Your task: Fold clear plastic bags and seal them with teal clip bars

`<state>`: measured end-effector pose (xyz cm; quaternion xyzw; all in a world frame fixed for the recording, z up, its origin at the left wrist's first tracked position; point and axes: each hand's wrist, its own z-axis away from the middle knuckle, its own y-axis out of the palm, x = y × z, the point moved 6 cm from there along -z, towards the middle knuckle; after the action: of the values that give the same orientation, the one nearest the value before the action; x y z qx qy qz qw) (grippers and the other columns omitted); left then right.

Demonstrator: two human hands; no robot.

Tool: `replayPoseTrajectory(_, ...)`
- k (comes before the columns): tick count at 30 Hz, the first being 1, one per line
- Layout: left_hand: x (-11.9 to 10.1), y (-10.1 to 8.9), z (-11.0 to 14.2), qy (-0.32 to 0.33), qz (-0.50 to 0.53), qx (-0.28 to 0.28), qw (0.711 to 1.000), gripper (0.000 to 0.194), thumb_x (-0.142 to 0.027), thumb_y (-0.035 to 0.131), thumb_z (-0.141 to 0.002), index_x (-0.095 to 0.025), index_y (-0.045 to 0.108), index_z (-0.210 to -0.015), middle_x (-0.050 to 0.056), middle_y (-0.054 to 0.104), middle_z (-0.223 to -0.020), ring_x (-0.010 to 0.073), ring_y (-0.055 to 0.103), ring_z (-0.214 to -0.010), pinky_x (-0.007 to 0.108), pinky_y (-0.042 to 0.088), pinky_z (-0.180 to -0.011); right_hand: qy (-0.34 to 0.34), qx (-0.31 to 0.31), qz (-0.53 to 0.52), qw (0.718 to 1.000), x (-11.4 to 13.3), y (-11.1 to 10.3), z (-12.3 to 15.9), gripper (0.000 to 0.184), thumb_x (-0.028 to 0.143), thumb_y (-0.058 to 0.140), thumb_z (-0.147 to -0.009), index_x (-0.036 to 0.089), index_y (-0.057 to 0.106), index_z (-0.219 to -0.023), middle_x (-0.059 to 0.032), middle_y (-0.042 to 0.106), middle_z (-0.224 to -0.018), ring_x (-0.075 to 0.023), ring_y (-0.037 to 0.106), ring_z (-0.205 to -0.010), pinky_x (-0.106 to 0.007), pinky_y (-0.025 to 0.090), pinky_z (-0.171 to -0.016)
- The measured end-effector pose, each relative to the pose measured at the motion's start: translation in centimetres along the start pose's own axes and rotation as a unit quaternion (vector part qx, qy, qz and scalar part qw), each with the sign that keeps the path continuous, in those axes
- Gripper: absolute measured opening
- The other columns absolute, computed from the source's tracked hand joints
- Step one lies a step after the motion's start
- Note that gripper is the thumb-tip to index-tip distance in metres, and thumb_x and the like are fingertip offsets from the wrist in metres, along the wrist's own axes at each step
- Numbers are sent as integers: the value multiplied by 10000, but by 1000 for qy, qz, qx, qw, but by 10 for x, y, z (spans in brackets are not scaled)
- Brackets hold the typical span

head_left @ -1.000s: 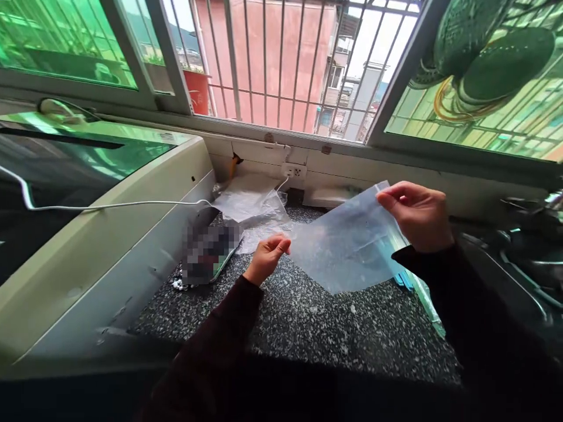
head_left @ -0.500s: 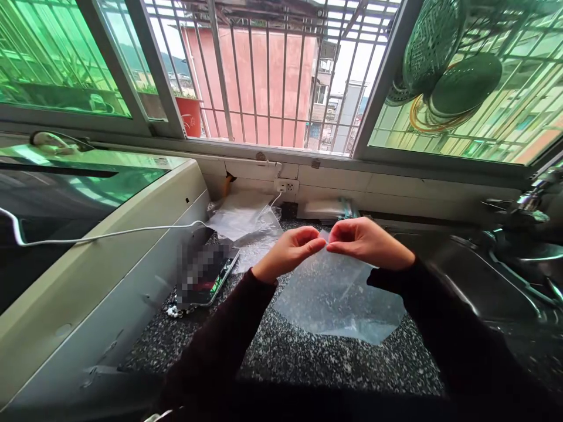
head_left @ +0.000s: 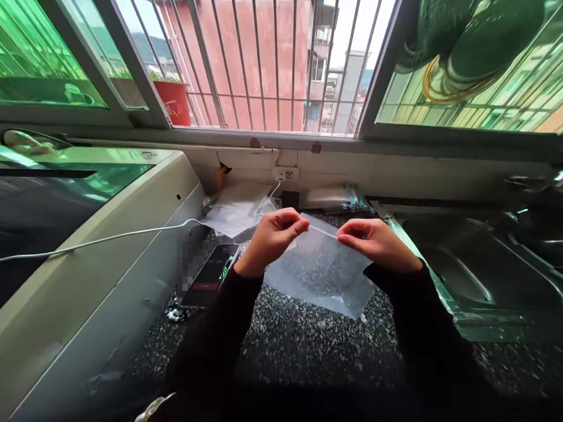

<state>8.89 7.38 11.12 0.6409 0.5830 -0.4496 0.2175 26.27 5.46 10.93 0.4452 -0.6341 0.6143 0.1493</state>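
A clear plastic zip bag (head_left: 321, 275) hangs over the speckled dark countertop (head_left: 308, 346) in the middle of the view. My left hand (head_left: 270, 237) pinches the bag's top edge at its left end. My right hand (head_left: 376, 243) pinches the same edge further right. The top edge is stretched in a line between the two pinches. Both hands have fingers closed on the plastic, and dark sleeves cover both arms.
A phone (head_left: 211, 281) lies on the counter left of the bag, its white cable (head_left: 109, 237) running over a white appliance (head_left: 79, 275). More plastic bags (head_left: 237, 208) lie by the wall socket (head_left: 285, 174). A steel sink (head_left: 475, 269) is at right. Barred window ahead.
One second ago the bag was held wide, right hand raised. The hands then met at its top edge, and now they have drawn apart along that edge.
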Motion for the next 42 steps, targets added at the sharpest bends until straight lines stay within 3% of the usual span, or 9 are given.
replayPoseTrajectory(3, 2, -2, 0, -27, 13, -1, 1000, 204, -301, 576, -783, -173, 585, -625, -2, 517, -622, 101, 447, -602, 240, 357, -544, -1, 5, 14, 1000, -1, 0, -2, 206, 350, 565, -780, 159, 622, -727, -15, 605, -667, -113, 517, -619, -257, 416, -574)
replayPoseTrajectory(10, 8, 5, 4, -90, 10, 73, 993, 162, -300, 630, -731, -155, 600, -666, -3, 534, -633, 93, 460, -585, 226, 367, -528, -17, 33, 36, 999, 6, 6, -1, 225, 362, 536, -808, 163, 595, -719, -15, 591, -667, -113, 514, -614, -258, 413, -568)
replayPoseTrajectory(15, 5, -2, 1, -48, -7, 31, 998, 177, -261, 620, -742, -156, 603, -600, -1, 515, -630, 95, 451, -584, 243, 381, -553, -40, 38, 39, 998, 8, 5, 0, 214, 364, 560, -798, 167, 606, -727, -24, 611, -705, -122, 539, -654, -268, 435, -614)
replayPoseTrajectory(19, 3, -3, 1, -12, -114, 31, 993, 136, -264, 587, -775, -162, 634, -697, 25, 577, -726, 133, 512, -694, 288, 432, -664, -49, 16, 54, 997, 8, -1, 2, 223, 373, 559, -798, 172, 626, -731, -37, 629, -725, -132, 557, -679, -279, 449, -645)
replayPoseTrajectory(22, -8, -3, 6, 66, -270, -39, 960, 164, -275, 634, -742, -185, 650, -878, 49, 587, -923, 196, 499, -920, 375, 405, -837, -59, 18, 69, 996, 8, 2, 3, 217, 354, 551, -804, 171, 634, -726, -35, 628, -708, -126, 549, -660, -276, 442, -633)
replayPoseTrajectory(24, -14, 4, 9, 103, -333, -37, 937, 161, -284, 635, -744, -205, 657, -882, 44, 576, -947, 218, 468, -976, 405, 372, -878, -65, 17, 77, 995, 9, 5, 3, 208, 343, 555, -801, 171, 636, -716, -34, 629, -707, -124, 543, -654, -276, 435, -632)
replayPoseTrajectory(28, -15, 13, 10, 114, -318, 31, 941, 124, -240, 561, -798, -216, 653, -719, 19, 578, -782, 191, 483, -867, 369, 389, -811, -47, 11, 88, 995, 9, 7, 2, 189, 344, 576, -785, 180, 634, -711, -28, 633, -700, -125, 544, -644, -272, 435, -618)
replayPoseTrajectory(34, -12, -1, 5, 95, -309, 18, 946, 140, -210, 545, -800, -196, 616, -680, 18, 587, -736, 178, 474, -818, 335, 387, -763, -29, -17, 108, 994, 6, -9, 4, 187, 366, 573, -779, 196, 631, -725, -27, 651, -710, -142, 574, -652, -287, 454, -614)
replayPoseTrajectory(42, -9, 7, 8, 103, -361, 18, 927, 133, -253, 565, -800, -206, 620, -689, 10, 599, -759, 179, 481, -827, 369, 320, -828, -46, -41, 97, 993, 6, -8, 3, 168, 345, 568, -780, 197, 632, -732, -26, 642, -711, -146, 569, -661, -290, 455, -619)
